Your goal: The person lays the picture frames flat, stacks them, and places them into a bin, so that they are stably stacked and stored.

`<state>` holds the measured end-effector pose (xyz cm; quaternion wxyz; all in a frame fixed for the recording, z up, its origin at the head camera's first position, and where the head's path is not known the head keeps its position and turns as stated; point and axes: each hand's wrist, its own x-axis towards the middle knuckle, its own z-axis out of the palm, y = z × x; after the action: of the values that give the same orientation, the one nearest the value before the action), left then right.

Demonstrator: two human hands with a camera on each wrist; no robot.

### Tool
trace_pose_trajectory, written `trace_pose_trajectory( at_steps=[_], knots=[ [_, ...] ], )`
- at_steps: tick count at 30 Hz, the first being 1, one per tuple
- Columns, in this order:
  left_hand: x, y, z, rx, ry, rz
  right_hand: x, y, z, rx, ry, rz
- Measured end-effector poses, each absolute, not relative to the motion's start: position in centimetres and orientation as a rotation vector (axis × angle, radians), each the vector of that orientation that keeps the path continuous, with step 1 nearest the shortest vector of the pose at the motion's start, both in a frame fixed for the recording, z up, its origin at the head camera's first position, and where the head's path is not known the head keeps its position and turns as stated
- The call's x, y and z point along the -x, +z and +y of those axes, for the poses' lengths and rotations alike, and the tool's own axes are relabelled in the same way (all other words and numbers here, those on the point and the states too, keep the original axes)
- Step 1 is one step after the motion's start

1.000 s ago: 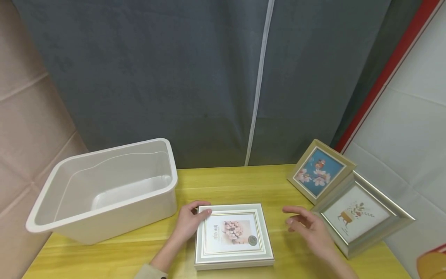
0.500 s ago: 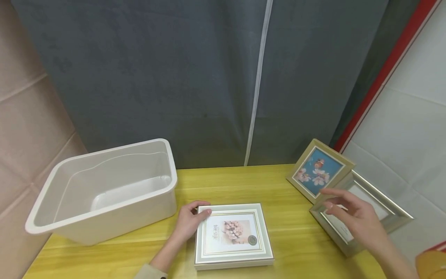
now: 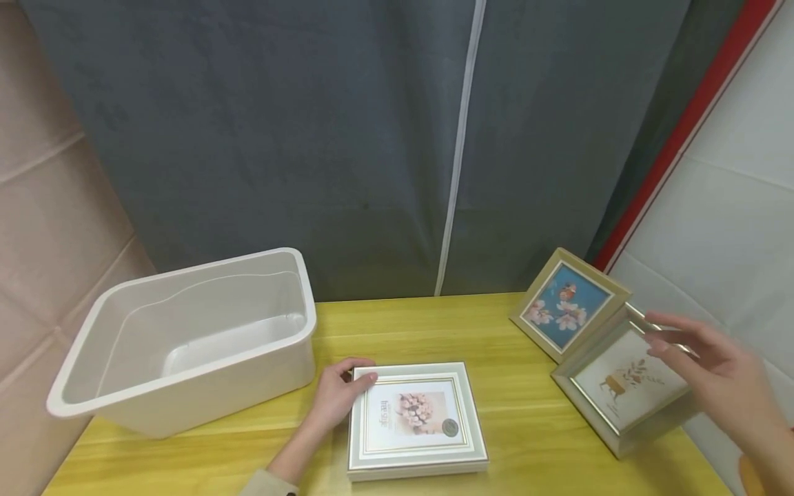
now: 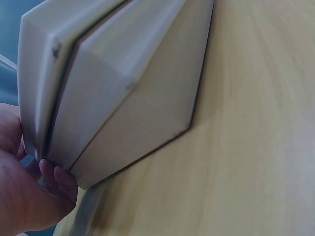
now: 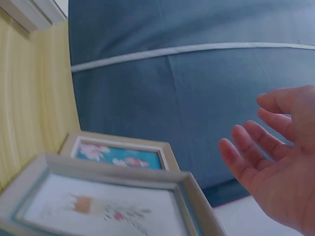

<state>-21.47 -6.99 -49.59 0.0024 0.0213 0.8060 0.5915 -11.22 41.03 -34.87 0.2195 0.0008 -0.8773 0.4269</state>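
A white picture frame with a pink flower print lies flat at the front middle of the table. My left hand holds its left far corner, thumb on the top face and fingers bent at the side. Layered pale edges of the frame, with a dark gap between them, fill the left wrist view. At the right, my right hand hovers with loosely bent fingers at a silver picture frame, overlapping its upper right part. Nothing is in that hand in the right wrist view.
Behind the silver frame leans a tan picture frame with a blue flower picture. A large white plastic bin stands on the left of the yellow wooden table. A dark curtain closes off the back.
My right hand has moved right, from left of the silver frame, across its front, to its right side. The left hand and the white frame have stayed put.
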Motion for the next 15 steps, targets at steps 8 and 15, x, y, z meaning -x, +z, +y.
trace_pose_trajectory(
  at_steps=[8, 15],
  knots=[
    [21.5, -49.6, -7.0, -0.059, 1.847, 2.531, 11.1, -35.8, 43.9, -0.135, 1.268, -2.163],
    [21.6, -49.7, -7.0, -0.065, 1.85, 2.529, 11.2, -37.3, 45.8, -0.115, 1.064, -2.14]
  ],
)
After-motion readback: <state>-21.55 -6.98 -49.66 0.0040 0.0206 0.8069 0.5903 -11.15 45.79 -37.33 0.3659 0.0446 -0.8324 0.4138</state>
